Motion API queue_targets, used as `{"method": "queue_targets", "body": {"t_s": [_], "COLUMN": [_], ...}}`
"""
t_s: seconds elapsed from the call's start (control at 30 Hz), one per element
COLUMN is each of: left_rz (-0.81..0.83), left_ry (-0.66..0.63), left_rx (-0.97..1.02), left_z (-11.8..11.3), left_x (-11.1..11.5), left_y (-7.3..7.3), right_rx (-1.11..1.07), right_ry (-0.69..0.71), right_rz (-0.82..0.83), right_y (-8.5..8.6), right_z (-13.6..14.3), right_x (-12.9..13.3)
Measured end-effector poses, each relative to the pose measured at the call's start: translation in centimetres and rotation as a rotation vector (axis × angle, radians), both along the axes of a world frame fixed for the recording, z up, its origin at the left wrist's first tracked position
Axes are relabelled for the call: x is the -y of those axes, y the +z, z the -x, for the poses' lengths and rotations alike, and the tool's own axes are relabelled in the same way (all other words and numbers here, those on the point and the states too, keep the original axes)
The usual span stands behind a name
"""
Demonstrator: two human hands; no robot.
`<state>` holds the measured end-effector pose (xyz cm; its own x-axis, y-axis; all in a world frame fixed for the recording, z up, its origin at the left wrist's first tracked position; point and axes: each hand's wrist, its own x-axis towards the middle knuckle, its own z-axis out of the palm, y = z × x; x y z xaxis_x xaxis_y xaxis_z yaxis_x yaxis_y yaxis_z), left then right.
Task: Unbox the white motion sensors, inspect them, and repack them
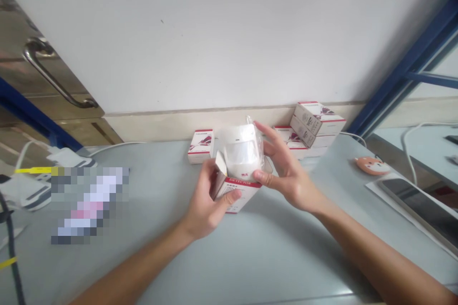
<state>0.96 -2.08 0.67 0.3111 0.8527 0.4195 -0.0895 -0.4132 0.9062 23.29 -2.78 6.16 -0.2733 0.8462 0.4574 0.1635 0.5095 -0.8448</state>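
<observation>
An opened white box [243, 196] with a red band reading "DETECTOR" is in my left hand [209, 205], which grips its left side with the thumb across the front. A white detector [241, 152] in clear plastic wrap stands at the box's open top, its lower end hidden by the box. My right hand [286, 171] holds the detector by its right side, thumb on the lower front and fingers behind the wrap. One box flap stands up beside my left fingers.
Behind, a small box [201, 146] lies near the wall, with several stacked boxes [317, 126] to its right. An orange item [372, 165] and a dark flat device [418, 205] lie right. Cables, white adapters [69, 158] and a pixelated object [93, 205] are left.
</observation>
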Motion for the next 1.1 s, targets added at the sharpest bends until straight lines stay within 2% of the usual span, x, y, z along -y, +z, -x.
{"method": "queue_targets", "body": {"t_s": [0.13,0.27,0.5,0.77,0.87,0.97,1.1], "left_rz": [0.015,0.045,0.055,0.047,0.019,-0.027,-0.243], "left_ry": [0.013,0.055,0.025,0.080,0.098,0.058,0.049], "left_rx": [-0.082,-0.181,-0.063,0.008,0.026,-0.003,-0.083], "left_z": [0.3,0.8,0.1,-0.1,-0.1,0.0,0.4], "left_x": [-0.1,-0.1,0.1,-0.2,-0.4,-0.4,-0.5], "left_y": [0.3,0.9,0.8,0.3,0.0,-0.5,-1.4], "right_rx": [-0.053,-0.067,-0.003,0.132,0.198,0.261,0.325], "right_ry": [-0.032,-0.131,-0.039,-0.140,-0.147,-0.127,-0.116], "right_rz": [-0.028,-0.081,-0.127,-0.230,-0.245,-0.289,-0.437], "right_y": [-0.5,-1.5,-1.4,-2.2,-2.1,-1.7,-1.4], "right_z": [0.5,1.6,0.8,0.6,0.5,0.5,0.7], "right_x": [0.1,0.4,0.0,-0.2,-0.3,-0.2,0.4]}}
